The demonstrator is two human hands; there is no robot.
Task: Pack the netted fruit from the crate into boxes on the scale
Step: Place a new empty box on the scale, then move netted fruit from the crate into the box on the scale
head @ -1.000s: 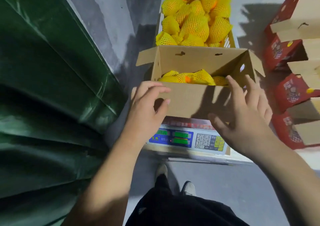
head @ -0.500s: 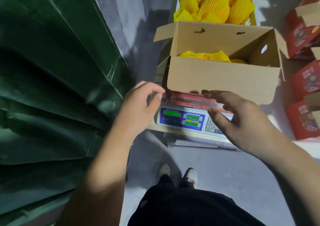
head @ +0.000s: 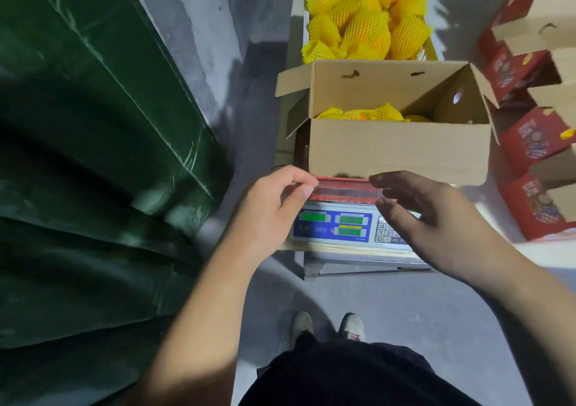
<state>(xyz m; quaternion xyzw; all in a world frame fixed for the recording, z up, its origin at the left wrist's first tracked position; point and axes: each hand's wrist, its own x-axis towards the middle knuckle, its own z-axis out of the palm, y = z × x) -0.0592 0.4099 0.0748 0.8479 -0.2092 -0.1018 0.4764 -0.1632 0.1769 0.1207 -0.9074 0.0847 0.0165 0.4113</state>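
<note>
netted fruit (head: 363, 114) is seen as a shallow layer inside the open box (head: 396, 150), which is set on the scale (head: 339, 224); the bulk is heaped in the crate (head: 431, 51) directly behind the box. both hands are held in front of the box, over the scale. the left hand (head: 274, 206) is loosely curled, nothing gripped; the right hand (head: 433, 218) is spread, empty. the crate lies straight beyond the fingers, across the box; neither hand is judged clearly nearer.

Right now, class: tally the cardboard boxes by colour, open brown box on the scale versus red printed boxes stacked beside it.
Brown box on the scale: 1
Red boxes at right: 5 visible, partly cut off
Total: 6
</note>
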